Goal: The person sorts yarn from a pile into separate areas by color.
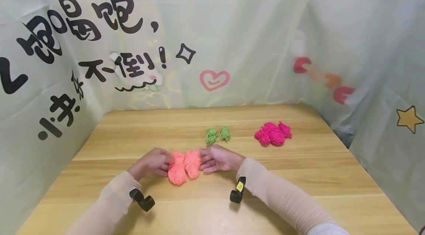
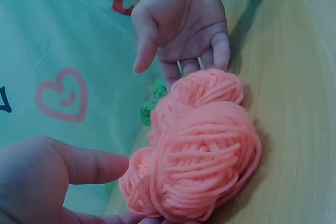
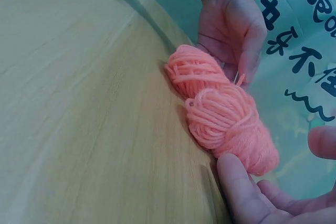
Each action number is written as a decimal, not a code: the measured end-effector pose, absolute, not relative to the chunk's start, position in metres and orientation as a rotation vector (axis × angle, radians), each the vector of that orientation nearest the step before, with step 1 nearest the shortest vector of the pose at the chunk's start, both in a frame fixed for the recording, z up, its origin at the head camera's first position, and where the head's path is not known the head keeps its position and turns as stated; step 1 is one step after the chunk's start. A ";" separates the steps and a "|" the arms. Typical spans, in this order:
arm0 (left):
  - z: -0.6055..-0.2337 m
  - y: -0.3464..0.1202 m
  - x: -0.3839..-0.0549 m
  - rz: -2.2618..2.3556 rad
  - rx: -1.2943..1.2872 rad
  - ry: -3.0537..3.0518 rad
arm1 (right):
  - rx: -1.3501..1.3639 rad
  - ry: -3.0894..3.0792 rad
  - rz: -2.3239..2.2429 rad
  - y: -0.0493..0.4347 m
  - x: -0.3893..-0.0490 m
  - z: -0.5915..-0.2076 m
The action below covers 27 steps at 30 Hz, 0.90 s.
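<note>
Two coral yarn skeins [image 1: 177,170] lie side by side on the wooden table, each tied in around its middle. At their left side is my left hand [image 1: 155,162], its thumb beside the yarn [image 2: 194,156] and its fingertips low against it in the left wrist view. From the other side my right hand [image 1: 219,159] reaches in, palm turned toward the skeins and fingers extended. In the right wrist view its fingertips [image 3: 233,174] meet the near end of the yarn [image 3: 226,119], with the thumb held apart.
Behind the skeins sit two small green yarn balls [image 1: 211,136]. A cluster of magenta yarn balls [image 1: 273,133] lies farther right on the table [image 1: 212,205]. Printed cloth [image 1: 252,43] hangs along the back and both sides. Each wrist carries a small black camera [image 1: 236,195].
</note>
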<state>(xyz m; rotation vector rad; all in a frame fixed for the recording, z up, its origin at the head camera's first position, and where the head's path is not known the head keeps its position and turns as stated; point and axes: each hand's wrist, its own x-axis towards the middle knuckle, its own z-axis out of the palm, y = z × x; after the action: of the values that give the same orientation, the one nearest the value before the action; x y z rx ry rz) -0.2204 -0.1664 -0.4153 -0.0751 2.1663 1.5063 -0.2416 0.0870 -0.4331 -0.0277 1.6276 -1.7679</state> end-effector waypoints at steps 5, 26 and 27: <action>-0.416 -0.167 -0.220 1.549 -0.064 2.129 | -0.022 1.646 -1.756 0.084 -0.241 -0.432; -0.421 -0.161 -0.212 1.638 0.074 2.063 | -0.172 1.837 -1.709 0.073 -0.234 -0.434; -0.421 -0.161 -0.212 1.640 0.070 2.066 | -0.172 1.841 -1.706 0.073 -0.234 -0.433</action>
<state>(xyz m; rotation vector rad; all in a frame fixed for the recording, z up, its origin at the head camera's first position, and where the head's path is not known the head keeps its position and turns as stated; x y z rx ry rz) -0.2117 -0.1607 -0.4206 0.0700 2.0662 1.6398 -0.2340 0.0726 -0.4335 -0.1721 1.8412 -1.7060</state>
